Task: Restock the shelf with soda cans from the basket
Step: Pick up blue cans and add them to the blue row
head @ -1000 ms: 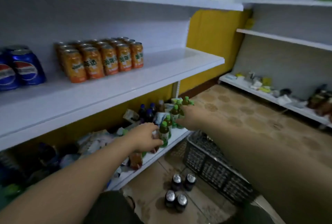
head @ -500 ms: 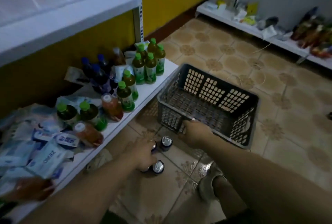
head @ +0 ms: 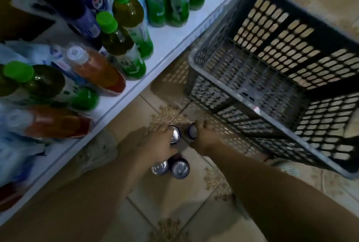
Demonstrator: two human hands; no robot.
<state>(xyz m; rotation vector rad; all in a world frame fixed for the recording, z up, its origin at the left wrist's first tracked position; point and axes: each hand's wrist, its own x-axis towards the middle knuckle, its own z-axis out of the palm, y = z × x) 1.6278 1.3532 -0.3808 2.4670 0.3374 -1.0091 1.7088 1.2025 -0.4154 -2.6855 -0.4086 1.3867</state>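
As the view drops straight down, we log the nearest items first: two soda cans on the tiled floor [head: 174, 203], the near-left can [head: 159, 167] and the near-right can [head: 180, 169], upright, side by side, neither one held.

Just beyond them, the left-hand grip [head: 155, 144] is wrapped round the far-left can [head: 174, 135], fingers over the rim and thumb on the near side. The right-hand grip [head: 206, 136] is curled round the far-right can [head: 192, 132]; only part of its top shows. We judge both cans have yet to leave the floor.

Farther out, the dark plastic basket [head: 194, 61] stands just beside the cans; we see no cans in it. Left of it, the white bottom shelf [head: 171, 33] carries upright green-capped bottles [head: 124, 47] and an orange drink bottle [head: 97, 70] lying on its side.

Risks, as we judge them:
- The four cans sit tightly together. The left thumb is down between the pairs, so a lift could tip the near cans.
- Smooth cans taken from above, one per hand, may slip.
- The shelf edge is close on the left, and a rising can could clip it.
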